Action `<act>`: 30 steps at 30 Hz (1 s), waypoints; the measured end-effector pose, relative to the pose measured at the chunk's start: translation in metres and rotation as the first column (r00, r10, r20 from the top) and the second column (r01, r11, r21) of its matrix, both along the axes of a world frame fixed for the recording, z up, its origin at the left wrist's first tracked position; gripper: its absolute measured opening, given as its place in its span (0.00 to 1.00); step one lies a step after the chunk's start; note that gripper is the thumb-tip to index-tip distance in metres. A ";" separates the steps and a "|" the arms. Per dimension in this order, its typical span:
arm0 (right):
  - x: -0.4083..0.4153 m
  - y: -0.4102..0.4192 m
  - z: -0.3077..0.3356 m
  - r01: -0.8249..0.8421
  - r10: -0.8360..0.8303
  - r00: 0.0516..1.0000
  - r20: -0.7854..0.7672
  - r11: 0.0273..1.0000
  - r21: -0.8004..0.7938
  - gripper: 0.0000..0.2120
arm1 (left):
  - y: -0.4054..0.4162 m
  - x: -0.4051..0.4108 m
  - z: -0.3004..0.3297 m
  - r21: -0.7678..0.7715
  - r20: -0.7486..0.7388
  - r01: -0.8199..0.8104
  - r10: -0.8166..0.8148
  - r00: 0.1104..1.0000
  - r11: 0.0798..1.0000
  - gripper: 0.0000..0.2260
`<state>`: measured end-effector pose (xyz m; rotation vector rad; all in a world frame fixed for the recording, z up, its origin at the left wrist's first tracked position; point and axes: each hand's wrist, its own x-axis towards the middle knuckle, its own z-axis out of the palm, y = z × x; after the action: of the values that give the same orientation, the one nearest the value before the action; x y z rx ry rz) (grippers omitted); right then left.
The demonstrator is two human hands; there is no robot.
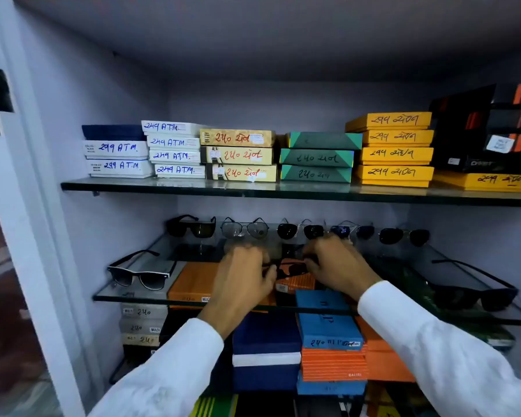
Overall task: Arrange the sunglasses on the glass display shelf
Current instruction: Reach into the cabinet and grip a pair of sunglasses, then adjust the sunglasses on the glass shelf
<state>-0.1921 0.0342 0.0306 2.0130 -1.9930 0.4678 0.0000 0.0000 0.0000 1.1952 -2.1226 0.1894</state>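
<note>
Clearly both sets of fingers are pinched shut on one pair of dark sunglasses (292, 269), the left hand (244, 275) at one end and the right hand (337, 266) at the other, holding it over the middle of the glass display shelf (127, 296). Behind it a back row of sunglasses (244, 228) stands close together; a black-and-white pair (140, 273) and a black pair (475, 291) sit at the front corners. Setting it down carelessly could nudge the back row, or let the frame slide on the slick glass.
</note>
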 end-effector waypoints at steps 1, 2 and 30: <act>0.000 -0.005 -0.001 0.004 -0.005 1.000 0.019 0.997 0.071 0.11 | -0.004 -0.002 -0.001 0.061 0.003 -0.008 0.008 1.000 0.998 0.12; 0.001 -0.006 0.000 0.003 -0.008 0.999 0.037 0.994 0.110 0.11 | -0.005 -0.004 -0.001 0.104 -0.025 -0.012 0.014 1.000 0.994 0.11; 0.090 -0.047 -0.010 -0.058 0.098 0.820 0.565 0.994 -0.089 0.07 | -0.040 0.117 0.036 0.278 -0.097 -0.229 0.264 0.960 0.933 0.03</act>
<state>-0.1020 -0.0130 0.0203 2.0825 -2.1612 1.2722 0.1172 -0.0401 0.0362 1.5875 -1.9187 -0.0659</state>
